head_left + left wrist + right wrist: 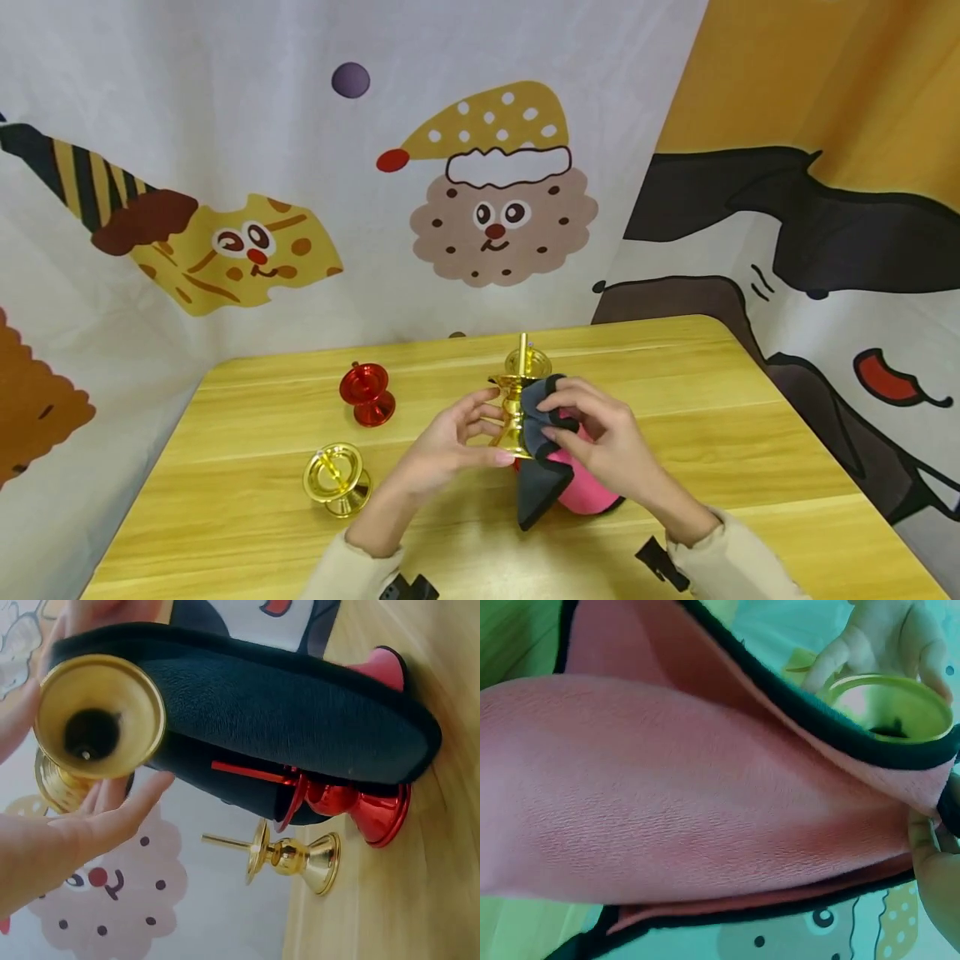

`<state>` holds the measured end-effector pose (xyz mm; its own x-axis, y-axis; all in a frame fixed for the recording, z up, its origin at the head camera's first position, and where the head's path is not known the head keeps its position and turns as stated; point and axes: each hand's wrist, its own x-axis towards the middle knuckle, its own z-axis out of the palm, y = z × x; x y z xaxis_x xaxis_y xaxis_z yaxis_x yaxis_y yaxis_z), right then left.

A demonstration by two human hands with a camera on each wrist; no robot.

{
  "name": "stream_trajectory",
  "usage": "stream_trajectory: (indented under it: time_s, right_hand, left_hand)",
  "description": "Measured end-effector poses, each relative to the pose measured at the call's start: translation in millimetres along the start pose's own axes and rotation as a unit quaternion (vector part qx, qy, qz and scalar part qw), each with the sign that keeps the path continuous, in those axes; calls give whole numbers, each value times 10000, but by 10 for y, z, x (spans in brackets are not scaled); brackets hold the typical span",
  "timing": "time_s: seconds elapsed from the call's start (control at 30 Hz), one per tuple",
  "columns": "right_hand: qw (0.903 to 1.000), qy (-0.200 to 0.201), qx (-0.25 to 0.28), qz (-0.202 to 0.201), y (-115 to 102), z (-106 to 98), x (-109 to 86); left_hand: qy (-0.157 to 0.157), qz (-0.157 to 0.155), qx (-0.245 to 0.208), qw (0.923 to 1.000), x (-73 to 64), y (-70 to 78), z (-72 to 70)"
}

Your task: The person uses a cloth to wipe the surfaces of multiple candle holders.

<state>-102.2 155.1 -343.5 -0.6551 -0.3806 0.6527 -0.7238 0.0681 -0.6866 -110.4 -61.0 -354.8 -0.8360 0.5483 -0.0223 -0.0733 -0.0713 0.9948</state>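
Observation:
Upright over the table, a shiny gold candle holder [512,417] with a thin spike on top is held in my left hand [457,442], thumb near its base and fingers behind the stem. In the left wrist view the hollow underside of its base [142,712] faces the camera. My right hand [611,437] pinches a cleaning cloth [588,492], dark grey on one face and pink on the other, with black edging. The folded grey side lies against the holder's right side, and the rest hangs down. In the right wrist view the cloth [690,795] covers much of the picture.
A red candle holder [371,400] and a gold one [345,483] stand on the left of the wooden table [247,417]. Another gold one [538,362] is behind my hands. A further red holder [379,817] stands beside the hanging cloth. A cartoon-printed curtain [300,150] hangs behind.

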Motion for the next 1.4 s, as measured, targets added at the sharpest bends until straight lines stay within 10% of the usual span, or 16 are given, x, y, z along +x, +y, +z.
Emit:
stream_trajectory:
  time_s: [0.37, 0.8, 1.17, 1.4]
  right_hand:
    - [9976, -65, 543, 420, 71, -59, -64]
    - [9986, -51, 474, 214, 109, -10, -88]
    - [9983, -172, 180, 526, 44, -101, -63]
    - [9926, -126, -199, 1189, -124, -430, -20]
  left_hand:
    - [-476, 260, -441, 9976, -37, 29, -69]
    - [281, 41, 720, 9970, -28, 173, -21]
    - [940, -168, -962, 9908, 34, 253, -25]
    - [1546, -221, -832, 9842, 43, 263, -173]
